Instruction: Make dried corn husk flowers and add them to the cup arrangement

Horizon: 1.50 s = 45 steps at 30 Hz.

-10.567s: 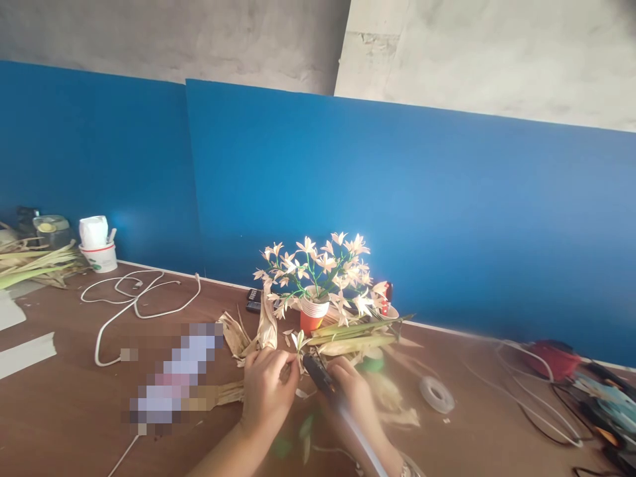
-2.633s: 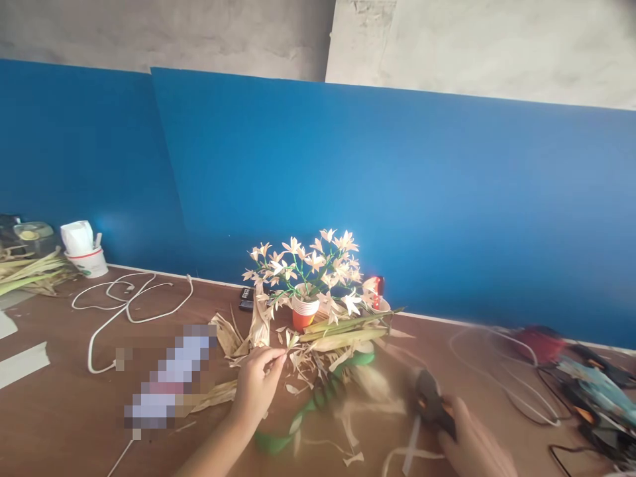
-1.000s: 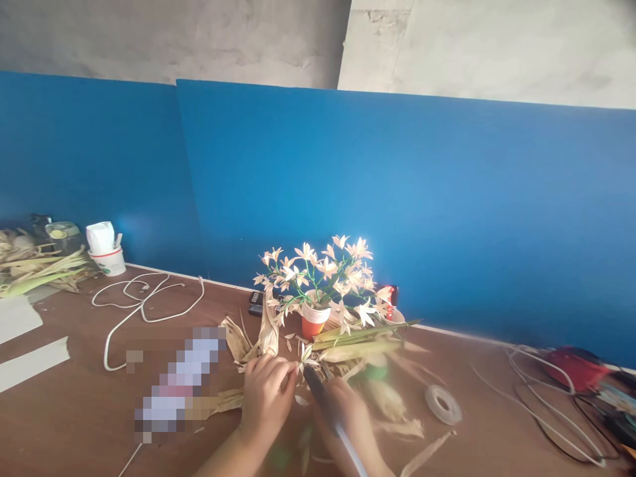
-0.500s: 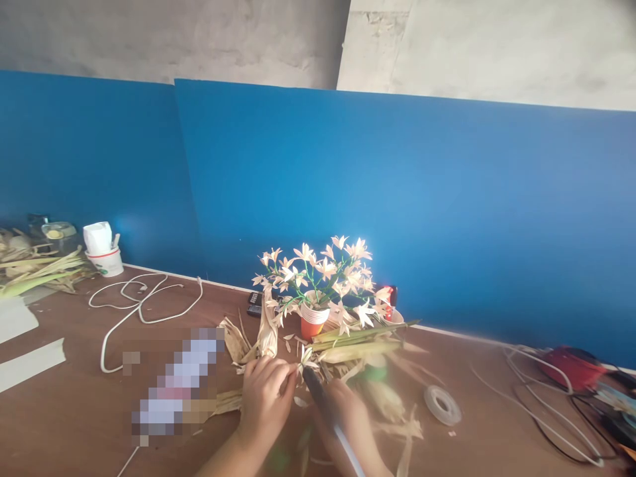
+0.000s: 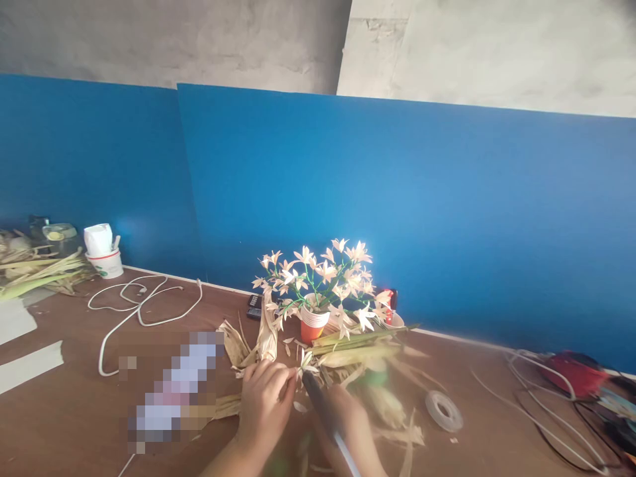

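Note:
My left hand point(image 5: 265, 399) is closed, its fingertips pinching a small pale flower point(image 5: 306, 362) made of husk-like petals. In my right hand point(image 5: 350, 424) is a dark glue gun point(image 5: 318, 401), with a whitish stick running out of its back toward me. The front end of the gun meets the base of the flower; the exact contact is hidden. Just beyond my hands stands an orange and white paper cup point(image 5: 314, 326) holding many cream flowers point(image 5: 325, 271) on green stems. Corn husks point(image 5: 358, 354) lie around the cup and beside my right hand.
A roll of clear tape point(image 5: 444, 411) lies to the right, near cables and a red object point(image 5: 571, 381). At left are a white cable point(image 5: 142, 311), a white cup point(image 5: 105, 262), paper strips point(image 5: 32, 364) and piled husks point(image 5: 42, 268). A blue partition point(image 5: 397, 199) stands behind.
The view has tilted up very slightly. Both hands keep nearly the same place, and the glue gun stays against the flower.

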Each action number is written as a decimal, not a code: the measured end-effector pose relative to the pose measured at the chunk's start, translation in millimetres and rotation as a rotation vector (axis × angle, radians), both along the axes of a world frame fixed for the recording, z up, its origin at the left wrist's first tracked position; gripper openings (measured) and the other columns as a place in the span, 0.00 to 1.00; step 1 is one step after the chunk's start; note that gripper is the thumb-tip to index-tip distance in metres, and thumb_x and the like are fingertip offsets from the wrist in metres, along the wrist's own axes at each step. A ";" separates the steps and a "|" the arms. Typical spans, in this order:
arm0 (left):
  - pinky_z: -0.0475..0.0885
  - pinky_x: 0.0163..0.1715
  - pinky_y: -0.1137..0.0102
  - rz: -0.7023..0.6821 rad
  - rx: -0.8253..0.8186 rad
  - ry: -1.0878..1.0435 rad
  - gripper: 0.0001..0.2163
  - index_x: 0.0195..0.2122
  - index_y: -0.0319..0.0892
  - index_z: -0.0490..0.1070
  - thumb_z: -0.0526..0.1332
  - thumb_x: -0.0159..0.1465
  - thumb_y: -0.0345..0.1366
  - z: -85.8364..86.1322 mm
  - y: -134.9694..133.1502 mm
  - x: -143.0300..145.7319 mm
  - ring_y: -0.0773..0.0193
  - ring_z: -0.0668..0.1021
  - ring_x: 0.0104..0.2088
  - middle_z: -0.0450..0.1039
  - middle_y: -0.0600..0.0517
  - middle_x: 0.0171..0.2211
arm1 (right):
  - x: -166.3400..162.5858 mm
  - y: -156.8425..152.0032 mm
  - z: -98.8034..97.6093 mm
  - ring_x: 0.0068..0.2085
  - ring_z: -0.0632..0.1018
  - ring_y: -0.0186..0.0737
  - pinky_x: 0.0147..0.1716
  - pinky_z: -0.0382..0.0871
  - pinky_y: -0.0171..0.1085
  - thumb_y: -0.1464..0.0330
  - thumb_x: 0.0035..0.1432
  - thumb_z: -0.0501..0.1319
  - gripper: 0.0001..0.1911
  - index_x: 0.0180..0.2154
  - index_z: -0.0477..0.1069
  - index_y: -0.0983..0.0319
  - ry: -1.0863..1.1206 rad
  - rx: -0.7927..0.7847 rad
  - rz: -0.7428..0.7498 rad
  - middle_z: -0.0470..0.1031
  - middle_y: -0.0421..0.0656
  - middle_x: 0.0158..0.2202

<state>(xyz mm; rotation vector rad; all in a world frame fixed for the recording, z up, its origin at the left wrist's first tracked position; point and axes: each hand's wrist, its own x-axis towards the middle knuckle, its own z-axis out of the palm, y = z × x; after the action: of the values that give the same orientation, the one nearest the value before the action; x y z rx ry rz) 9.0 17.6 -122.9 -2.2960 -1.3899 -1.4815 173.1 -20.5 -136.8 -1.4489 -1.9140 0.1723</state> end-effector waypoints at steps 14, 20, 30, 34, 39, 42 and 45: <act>0.63 0.35 0.66 -0.009 -0.027 -0.103 0.06 0.30 0.46 0.73 0.59 0.63 0.31 -7.2 6.2 -2.0 0.61 0.77 0.30 0.78 0.56 0.27 | 2.3 7.7 -6.8 0.26 0.74 0.38 0.25 0.66 0.33 0.61 0.54 0.60 0.11 0.25 0.75 0.59 0.216 -0.200 -0.015 0.73 0.42 0.25; 0.67 0.35 0.68 -0.132 -0.059 -0.286 0.05 0.29 0.45 0.73 0.60 0.62 0.31 -5.6 8.9 -2.8 0.63 0.76 0.30 0.76 0.55 0.26 | 9.6 9.9 13.7 0.20 0.69 0.36 0.20 0.60 0.34 0.57 0.48 0.65 0.13 0.22 0.74 0.61 0.683 -0.568 0.000 0.73 0.40 0.19; 0.67 0.33 0.67 -0.374 -0.124 -0.038 0.06 0.29 0.45 0.73 0.59 0.63 0.30 2.1 8.3 -5.9 0.62 0.75 0.29 0.75 0.54 0.25 | 46.3 18.7 78.2 0.17 0.64 0.30 0.18 0.56 0.32 0.59 0.49 0.62 0.13 0.20 0.70 0.61 0.676 -0.728 0.120 0.72 0.39 0.19; 0.69 0.33 0.66 -0.176 -0.168 -0.144 0.07 0.27 0.44 0.73 0.59 0.62 0.32 -4.9 14.0 -8.4 0.60 0.76 0.29 0.75 0.53 0.25 | 60.5 -10.0 95.3 0.24 0.69 0.35 0.23 0.61 0.33 0.68 0.42 0.66 0.04 0.22 0.72 0.59 0.401 -0.665 0.210 0.74 0.39 0.21; 0.72 0.35 0.68 -0.165 -0.174 -0.381 0.06 0.30 0.44 0.74 0.60 0.62 0.37 -7.4 16.0 -13.3 0.60 0.78 0.33 0.77 0.52 0.29 | 87.8 -38.9 78.4 0.31 0.75 0.40 0.30 0.65 0.35 0.71 0.47 0.56 0.08 0.31 0.72 0.59 0.120 -0.463 -0.032 0.77 0.42 0.29; 0.72 0.36 0.68 -0.178 -0.153 -0.400 0.05 0.30 0.44 0.74 0.60 0.62 0.37 -6.8 14.8 -13.4 0.61 0.78 0.34 0.77 0.52 0.30 | 131.7 -50.8 50.9 0.39 0.78 0.46 0.36 0.67 0.37 0.70 0.46 0.54 0.16 0.40 0.70 0.59 -0.058 -0.375 -0.346 0.78 0.46 0.37; 0.72 0.36 0.68 -0.160 -0.143 -0.400 0.05 0.31 0.44 0.74 0.60 0.62 0.36 -6.6 13.9 -11.6 0.61 0.77 0.33 0.76 0.51 0.29 | 174.6 -60.6 22.5 0.48 0.76 0.52 0.40 0.68 0.42 0.68 0.49 0.52 0.17 0.43 0.67 0.59 -0.177 -0.434 -0.627 0.76 0.51 0.46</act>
<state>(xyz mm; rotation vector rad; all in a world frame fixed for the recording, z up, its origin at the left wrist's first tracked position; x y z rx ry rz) -2.5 31.5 -129.5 -2.3301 -1.4692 -2.0452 347.7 -81.0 -114.3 -2.3527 -1.5098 0.1725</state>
